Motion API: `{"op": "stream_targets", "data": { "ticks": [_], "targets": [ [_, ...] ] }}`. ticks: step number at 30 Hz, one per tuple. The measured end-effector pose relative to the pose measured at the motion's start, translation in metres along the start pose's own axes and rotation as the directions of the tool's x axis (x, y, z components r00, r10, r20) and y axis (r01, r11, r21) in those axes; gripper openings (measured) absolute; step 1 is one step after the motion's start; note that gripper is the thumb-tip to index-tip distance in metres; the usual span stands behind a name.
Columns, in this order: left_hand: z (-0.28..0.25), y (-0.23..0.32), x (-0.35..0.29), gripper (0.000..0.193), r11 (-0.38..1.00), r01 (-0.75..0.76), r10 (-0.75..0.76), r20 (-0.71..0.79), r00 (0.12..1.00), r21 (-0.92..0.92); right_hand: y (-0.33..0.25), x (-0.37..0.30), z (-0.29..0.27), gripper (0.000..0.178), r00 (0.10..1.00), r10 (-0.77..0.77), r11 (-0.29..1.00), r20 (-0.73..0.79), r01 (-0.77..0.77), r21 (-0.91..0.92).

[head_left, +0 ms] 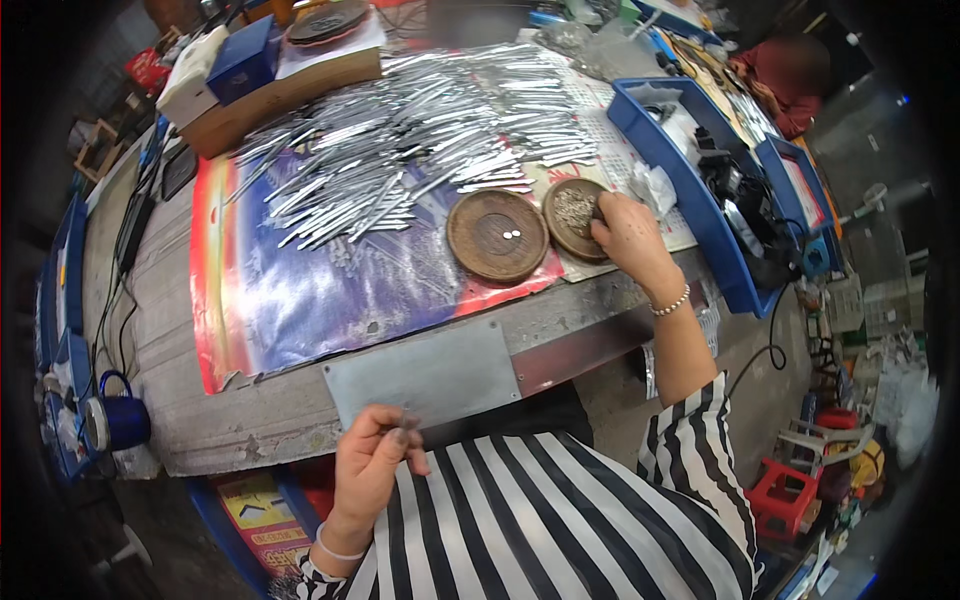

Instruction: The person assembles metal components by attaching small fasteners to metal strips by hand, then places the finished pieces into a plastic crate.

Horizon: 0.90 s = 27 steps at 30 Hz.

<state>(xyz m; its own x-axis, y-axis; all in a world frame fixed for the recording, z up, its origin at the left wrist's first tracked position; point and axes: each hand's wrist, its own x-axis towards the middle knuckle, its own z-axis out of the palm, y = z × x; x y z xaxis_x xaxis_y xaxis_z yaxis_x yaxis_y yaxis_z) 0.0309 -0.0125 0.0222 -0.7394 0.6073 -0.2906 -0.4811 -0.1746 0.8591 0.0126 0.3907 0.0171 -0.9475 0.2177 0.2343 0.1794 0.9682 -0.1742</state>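
My right hand (632,238) reaches to the round brown dish of small metal-coloured pieces (572,212). Its fingers are pinched together at the dish's right side, and what they grip is hidden. Beside that dish, a second round brown dish (480,245) holds a couple of small white discs (512,235). My left hand (372,465) hovers at the table's front edge, over the near side of a grey metal plate (425,372). Its thumb and fingers are closed in a pinch; anything between them is too small to name. Behind the dishes lies a wide pile of thin silvery rods (400,140).
A blue bin (640,130) with black parts stands at the right. Back left, a cardboard box (270,100) carries a dark blue box (243,60). A blue cup-like container (120,422) is at the left edge. Another person (785,85) sits at the far right.
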Motion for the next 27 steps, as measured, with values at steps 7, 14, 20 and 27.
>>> {"op": "stream_targets", "data": {
  "ticks": [7, 14, 20, 27],
  "targets": [
    [0.010, -0.002, 0.017, 0.014, 0.983, 0.073, -0.057, 0.098, 0.994, -0.168, -0.001, 0.000, -0.010, 0.016, 0.999, -0.017, 0.987, -0.028, 0.022, 0.160],
    [0.017, -0.004, 0.028, 0.013, 0.944, 0.142, -0.103, 0.144, 0.984, -0.298, -0.006, 0.006, -0.003, 0.017, 0.999, -0.026, 0.983, -0.020, 0.029, 0.183],
    [0.018, -0.006, 0.027, 0.018, 0.937, 0.171, -0.113, 0.199, 0.974, -0.303, -0.005, 0.012, 0.000, 0.015, 0.997, -0.053, 0.994, 0.058, 0.047, 0.096],
    [0.016, -0.007, 0.026, 0.017, 0.918, 0.186, -0.121, 0.201, 0.972, -0.350, -0.008, 0.013, -0.009, 0.015, 0.995, -0.032, 0.979, 0.093, 0.013, 0.203]
  ]
}}
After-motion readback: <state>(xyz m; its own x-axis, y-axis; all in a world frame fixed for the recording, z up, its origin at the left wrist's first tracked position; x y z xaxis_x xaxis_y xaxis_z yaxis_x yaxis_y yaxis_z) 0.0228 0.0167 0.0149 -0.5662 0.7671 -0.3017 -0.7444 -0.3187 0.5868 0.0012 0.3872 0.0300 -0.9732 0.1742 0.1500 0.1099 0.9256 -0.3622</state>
